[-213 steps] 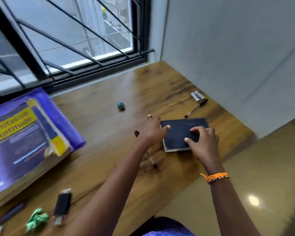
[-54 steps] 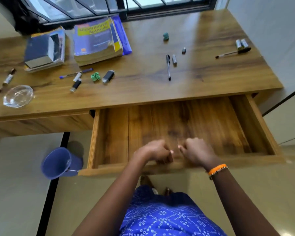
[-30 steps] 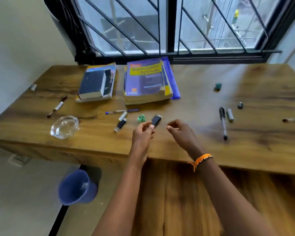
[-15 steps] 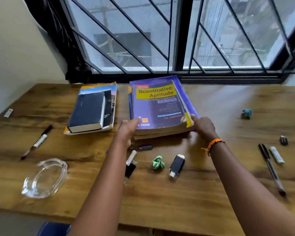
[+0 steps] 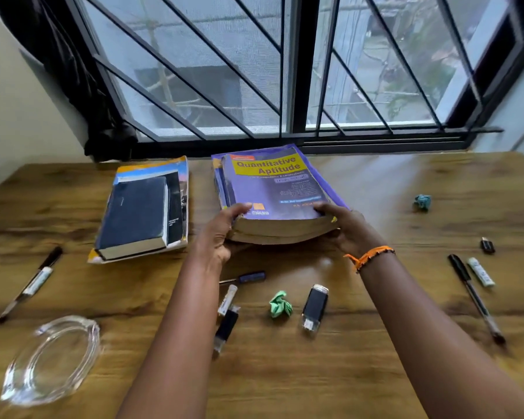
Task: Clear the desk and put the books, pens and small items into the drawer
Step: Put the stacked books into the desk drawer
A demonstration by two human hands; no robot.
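Far left on the grained wooden tabletop [image 5: 375,182]: a slim black-and-white marker [image 5: 31,284] lying slantwise, and below it a clear oval glass dish [image 5: 50,359], smooth and glossy. Next along, a black hardback book [image 5: 135,219] resting flat on a glossy paperback [image 5: 152,172]. Centre now: left hand [image 5: 221,234] clamped on the near-left corner of the thick purple "Quantitative Aptitude" book [image 5: 273,189], thumb on the cover, fingers curled under; right hand [image 5: 344,228] gripping the near-right corner likewise, an orange braided band [image 5: 368,258] at the wrist. Pages worn and bowed at the near edge, that edge raised a little off the wood. Just beside the arms: a blue pen [image 5: 245,278], a small white tube [image 5: 227,299], a black USB stick [image 5: 226,328], a crumpled green paper ball [image 5: 280,305], a black lighter [image 5: 313,306]. Right side: a teal crumpled scrap [image 5: 422,202], a long black pen [image 5: 474,296], a white cap [image 5: 481,272], a tiny black piece [image 5: 487,245].
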